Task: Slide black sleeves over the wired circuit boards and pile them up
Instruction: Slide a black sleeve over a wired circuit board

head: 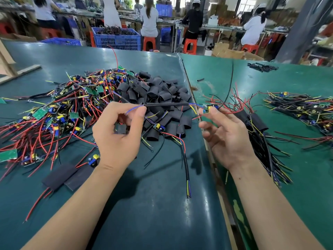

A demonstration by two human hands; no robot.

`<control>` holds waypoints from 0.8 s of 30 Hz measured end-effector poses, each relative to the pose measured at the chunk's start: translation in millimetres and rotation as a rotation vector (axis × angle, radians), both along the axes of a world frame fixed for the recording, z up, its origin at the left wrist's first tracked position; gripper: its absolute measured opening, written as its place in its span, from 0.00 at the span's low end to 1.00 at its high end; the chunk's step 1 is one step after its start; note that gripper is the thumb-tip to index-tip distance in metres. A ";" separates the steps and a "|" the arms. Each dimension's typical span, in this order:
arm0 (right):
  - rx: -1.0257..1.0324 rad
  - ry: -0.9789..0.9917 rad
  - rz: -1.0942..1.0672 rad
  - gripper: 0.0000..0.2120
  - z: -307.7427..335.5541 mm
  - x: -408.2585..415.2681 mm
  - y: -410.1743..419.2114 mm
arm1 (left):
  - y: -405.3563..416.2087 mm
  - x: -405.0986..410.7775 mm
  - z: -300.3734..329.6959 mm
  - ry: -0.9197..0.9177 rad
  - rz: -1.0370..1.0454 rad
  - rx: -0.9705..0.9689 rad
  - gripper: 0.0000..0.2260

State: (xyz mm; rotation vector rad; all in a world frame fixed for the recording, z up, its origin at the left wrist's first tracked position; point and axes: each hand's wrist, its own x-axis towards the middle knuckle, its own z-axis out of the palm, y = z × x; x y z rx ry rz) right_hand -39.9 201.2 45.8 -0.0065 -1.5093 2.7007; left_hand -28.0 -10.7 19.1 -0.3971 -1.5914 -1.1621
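A: What do we have in hand?

B: Our right hand (pixel 228 136) pinches a small circuit board (pixel 209 107) between thumb and forefinger, the other fingers loosely spread. Our left hand (pixel 117 134) pinches the blue leads at the far end of the board's black cable (pixel 165 105), which runs nearly taut between the two grips. There also looks to be a black sleeve (pixel 120 129) tucked under the curled left fingers, though it is partly hidden.

A: How will it handle?

B: Light, we'd judge. The board is stiff but small, with components that could snag a sleeve's mouth. The cable is limp, so it needs tension from both pinches. The sleeves look soft and flattened; one would need squeezing open before it slides.

A: Where should we hold?

B: The board by its edges, as now, and the wire close to its tip, so a sleeve can thread over the lead end and travel toward the right-hand grip.

A: And around the grips?

B: Just beyond the cable lies the heap of loose sleeves (pixel 158 98). Outward of the left grip spreads the tangle of unsleeved boards (pixel 59 109). Just past the right grip sits the pile of sleeved ones (pixel 255 121), with another wired bundle (pixel 306 109) further out, all on the green table (pixel 162 213).
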 end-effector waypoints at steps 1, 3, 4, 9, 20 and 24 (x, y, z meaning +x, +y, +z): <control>-0.035 -0.001 0.016 0.03 0.7 -0.6 1.4 | 1.8 1.4 0.4 0.025 -0.036 0.050 0.04; -0.110 -0.028 0.069 0.03 2.0 -2.4 5.2 | 4.4 2.9 0.2 -0.002 -0.092 0.069 0.06; -0.152 -0.048 0.123 0.05 2.6 -2.8 6.6 | 5.7 3.6 -1.2 -0.033 -0.113 0.026 0.06; -0.031 -0.073 0.427 0.14 0.4 2.1 2.4 | 16.8 6.2 -9.5 -0.343 -0.236 -0.153 0.10; -0.028 -0.060 0.775 0.05 -1.8 11.2 -8.9 | 31.9 1.6 -9.4 -0.804 -0.871 0.379 0.11; -0.120 -0.117 0.664 0.11 -7.4 7.2 -14.5 | 31.5 2.9 -3.0 -0.792 -0.992 0.542 0.05</control>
